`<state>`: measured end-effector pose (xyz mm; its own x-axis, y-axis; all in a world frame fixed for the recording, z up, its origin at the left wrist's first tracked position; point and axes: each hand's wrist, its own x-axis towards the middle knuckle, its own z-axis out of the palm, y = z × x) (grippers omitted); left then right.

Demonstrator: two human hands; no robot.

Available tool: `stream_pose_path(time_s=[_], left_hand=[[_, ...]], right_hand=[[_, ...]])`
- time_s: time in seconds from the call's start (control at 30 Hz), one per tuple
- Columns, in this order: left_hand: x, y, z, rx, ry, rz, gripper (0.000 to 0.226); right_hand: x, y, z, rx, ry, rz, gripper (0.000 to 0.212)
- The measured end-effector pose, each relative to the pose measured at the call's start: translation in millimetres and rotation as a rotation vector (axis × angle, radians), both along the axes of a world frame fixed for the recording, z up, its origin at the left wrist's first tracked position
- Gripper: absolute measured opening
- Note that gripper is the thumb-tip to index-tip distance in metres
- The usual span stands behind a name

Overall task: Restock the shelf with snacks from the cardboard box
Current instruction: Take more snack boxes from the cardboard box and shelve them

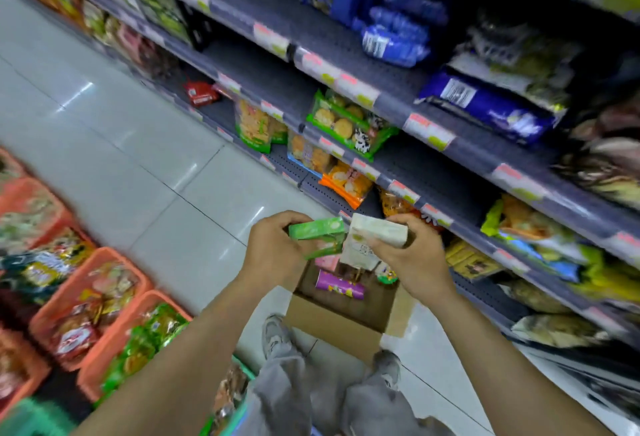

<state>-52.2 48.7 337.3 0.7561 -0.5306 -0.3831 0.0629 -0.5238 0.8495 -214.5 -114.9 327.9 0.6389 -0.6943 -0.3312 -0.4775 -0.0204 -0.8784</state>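
My left hand [273, 252] grips a green snack box [317, 233], held above the open cardboard box [332, 328] on the floor between my feet. My right hand [415, 259] grips a white, pale-green snack box [375, 238] right beside the green one; the two boxes nearly touch. Inside the cardboard box lie a purple packet [339, 288] and a few other small packs, partly hidden by my hands. The dark grey shelf [460, 190] rises on the right, with biscuit and snack bags on its tiers.
Orange baskets [104, 259] full of snack packs line the floor at the left. White floor tiles [121, 158] run between the baskets and the shelf. My grey-trousered legs and shoes [275, 335] stand by the cardboard box. Price tags run along the shelf edges.
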Motion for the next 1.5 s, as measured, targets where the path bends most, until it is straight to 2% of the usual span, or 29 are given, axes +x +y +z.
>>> stream_pose_path(time_s=[0.1,0.23,0.4,0.5,0.57,0.63,0.8,1.0,1.2,1.27,1.4,1.47,1.5], left_hand=[[-12,1,86,-0.141,0.058,0.041,0.030],[-24,-6,187,-0.345,0.003,0.088,0.035],[-39,-33,309,-0.596,-0.090,0.149,0.032],[-42,-51,367,-0.666,-0.111,0.135,0.037],[-45,-63,401,-0.691,-0.139,0.093,0.026],[-45,-75,431,-0.737,-0.154,0.048,0.019],[-40,-102,492,-0.838,-0.180,-0.051,0.020],[-23,-133,536,-0.926,-0.204,-0.158,0.026],[-30,-172,575,-0.954,-0.391,-0.301,0.016],[-33,-189,587,-0.923,-0.390,-0.332,0.024],[-45,-221,609,-0.803,-0.429,-0.515,0.078],[-50,-242,616,-0.790,-0.431,-0.498,0.089],[-52,-253,618,-0.821,-0.364,-0.475,0.089]], right_hand=[[-9,1,85,0.070,-0.069,-0.023,0.027],[-29,0,189,0.099,-0.242,-0.051,0.036],[-42,-9,315,0.016,-0.472,-0.133,0.037],[-46,-19,377,-0.029,-0.547,-0.147,0.035],[-49,-28,412,-0.072,-0.590,-0.175,0.036],[-51,-36,441,-0.132,-0.620,-0.187,0.037],[-52,-48,496,-0.247,-0.687,-0.249,0.045],[-48,-56,543,-0.353,-0.728,-0.315,0.027],[-44,-72,582,-0.500,-0.709,-0.465,0.020],[-46,-84,594,-0.546,-0.693,-0.514,0.020],[-64,-115,612,-0.621,-0.638,-0.582,0.022],[-78,-132,619,-0.603,-0.616,-0.548,0.025],[-84,-141,622,-0.602,-0.599,-0.519,0.028]])
